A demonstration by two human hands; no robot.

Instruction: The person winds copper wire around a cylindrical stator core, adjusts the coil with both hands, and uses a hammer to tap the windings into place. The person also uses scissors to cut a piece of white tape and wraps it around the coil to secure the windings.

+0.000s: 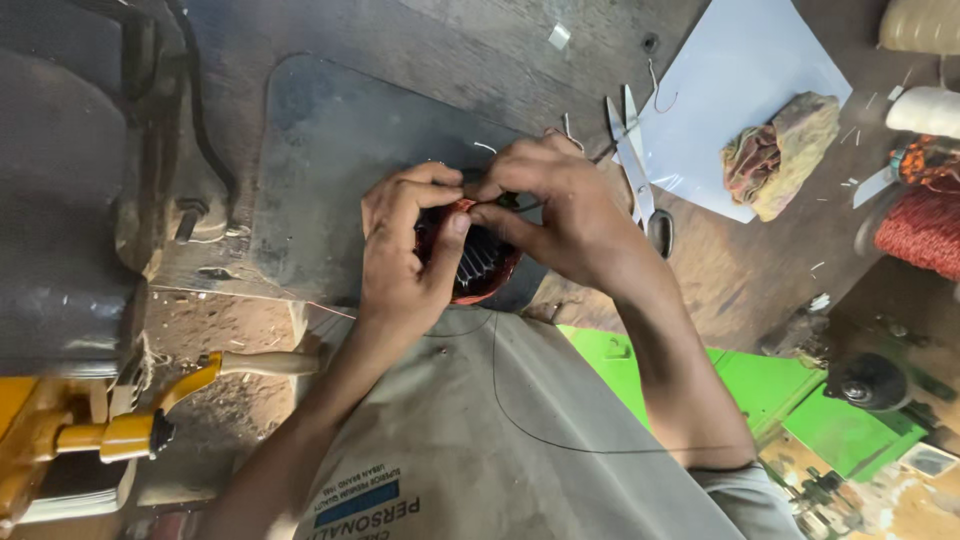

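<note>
My left hand curls around the left side of a small round motor stator with dark slots and reddish copper windings, thumb pressed on its top rim. My right hand pinches a thin wire or small tool at the top edge of the stator, fingers closed tight. The stator rests at the near edge of a dark metal plate on the wooden bench. A thin dark wire trails from the stator down across the grey cloth on my lap.
Scissors lie just right of my hands, beside a white sheet bearing a crumpled rag. A spool of red-orange wire stands at the right edge. Yellow tool handles are at lower left, green boards lower right.
</note>
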